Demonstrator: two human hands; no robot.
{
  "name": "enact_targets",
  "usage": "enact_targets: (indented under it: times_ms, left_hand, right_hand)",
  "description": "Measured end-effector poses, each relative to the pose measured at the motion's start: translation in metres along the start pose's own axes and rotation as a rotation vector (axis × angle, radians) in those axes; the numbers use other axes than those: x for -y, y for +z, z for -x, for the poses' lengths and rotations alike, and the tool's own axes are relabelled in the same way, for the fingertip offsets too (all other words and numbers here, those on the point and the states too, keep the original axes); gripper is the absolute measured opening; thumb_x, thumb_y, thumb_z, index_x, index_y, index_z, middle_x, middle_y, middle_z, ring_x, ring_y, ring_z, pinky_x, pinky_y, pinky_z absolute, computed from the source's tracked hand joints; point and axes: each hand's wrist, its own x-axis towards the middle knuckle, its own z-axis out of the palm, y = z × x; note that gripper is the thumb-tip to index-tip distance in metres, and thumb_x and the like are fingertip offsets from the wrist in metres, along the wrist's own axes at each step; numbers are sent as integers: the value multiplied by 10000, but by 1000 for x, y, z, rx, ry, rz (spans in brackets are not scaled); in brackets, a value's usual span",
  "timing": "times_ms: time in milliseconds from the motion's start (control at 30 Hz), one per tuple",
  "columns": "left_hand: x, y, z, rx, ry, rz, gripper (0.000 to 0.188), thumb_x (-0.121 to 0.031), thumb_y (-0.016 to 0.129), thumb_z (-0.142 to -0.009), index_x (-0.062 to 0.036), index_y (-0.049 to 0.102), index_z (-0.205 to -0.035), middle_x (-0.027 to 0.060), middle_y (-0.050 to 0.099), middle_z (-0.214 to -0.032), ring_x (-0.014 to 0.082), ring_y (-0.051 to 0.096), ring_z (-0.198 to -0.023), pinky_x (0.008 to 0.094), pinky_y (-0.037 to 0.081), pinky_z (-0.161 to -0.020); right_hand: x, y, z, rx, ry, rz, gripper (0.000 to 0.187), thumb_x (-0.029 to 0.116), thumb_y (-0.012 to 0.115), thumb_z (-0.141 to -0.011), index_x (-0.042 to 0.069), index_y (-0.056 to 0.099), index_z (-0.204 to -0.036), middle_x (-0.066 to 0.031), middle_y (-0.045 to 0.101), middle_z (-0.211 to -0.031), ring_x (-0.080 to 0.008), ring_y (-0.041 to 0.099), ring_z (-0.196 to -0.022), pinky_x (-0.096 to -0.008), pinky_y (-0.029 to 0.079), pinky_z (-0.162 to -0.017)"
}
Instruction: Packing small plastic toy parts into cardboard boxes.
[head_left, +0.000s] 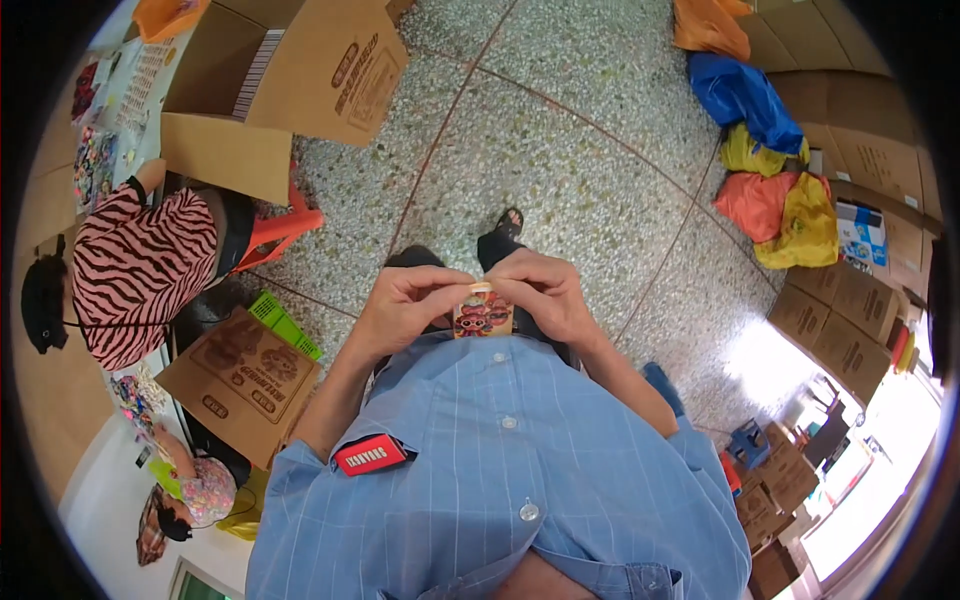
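Where the left hand [415, 303] and the right hand [548, 293] face each other: a small printed packet [481, 318] is held between them, centred just beyond the belly of the blue shirt [500, 440].
Left forearm: it slants inward from the rolled-up sleeve, elbow bent out to the side, the back of the hand turned up.
Left fingers: thumb and forefinger pinch the packet's upper corner; the other fingers curl in beneath, and I cannot see their tips.
Right forearm: it mirrors the other, angled in from the far side, the wrist bent and the knuckles raised.
Right fingers: thumb and forefinger grip the opposite upper corner, the rest folded under and partly hidden.
Packet: small and squarish, its face covered with cartoon figures in reds and browns on a paler ground; a pale, orange-tinged strip runs along the top edge between the fingertips. Whether it is sealed, I cannot tell.
Shirt pocket: a red pack [372, 455] juts out of it.
Floor: speckled stone [580, 150] crossed by dark lines, with a black sandal [500, 235] beyond the hands.
Left side: a co-worker in a striped top [140, 265] sits on a red stool [280, 235], near a large open carton [320, 80] and a green basket [285, 326].
Right side: a blue bag [745, 100] and a yellow bag [808, 220] lie against stacked cartons [850, 130].
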Motion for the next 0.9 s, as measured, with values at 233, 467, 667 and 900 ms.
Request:
enact_targets:
  times_ms: [233, 467, 667, 900]
  left_hand:
    - [-59, 47, -76, -77, 86, -66, 219, -62, 697, -921, 31, 722, -1118, 78, 740, -974, 104, 680, -830, 234, 565, -702]
    - [-127, 46, -187, -122, 331, -242, 149, -5, 686, -906, 33, 741, -1040, 98, 732, -969, 124, 689, -809, 247, 567, -646]
    - [-257, 35, -320, -208, 955, -752, 188, 1, 740, -812, -31, 751, -997, 167, 723, -1073, 282, 722, -910, 339, 581, -755]
    - [-389, 58, -470, 249, 1309, -1011, 336, -36, 764, -755, -77, 723, -1086, 92, 672, -1200, 295, 663, -1120, 384, 574, -901]
  right_hand:
    - [43, -100, -46, 29, -59, 131, 252, 58, 737, -869, 14, 731, -1117, -107, 719, -962, -192, 658, -894, -310, 515, -792]
    - [68, -185, -147, 42, -66, 44, 191, 64, 698, -900, 3, 738, -1077, -110, 724, -977, -191, 674, -898, -316, 525, -799]
    - [114, -292, -254, -340, 196, -197, 530, 400, 483, -1039, 50, 464, -1437, -132, 692, -1006, -193, 683, -806, -289, 550, -667]
    - [178, -371, -365, -363, 214, -654, 692, 247, 556, -1005, 59, 196, -1566, -163, 659, -1131, -213, 692, -896, -329, 595, -687]
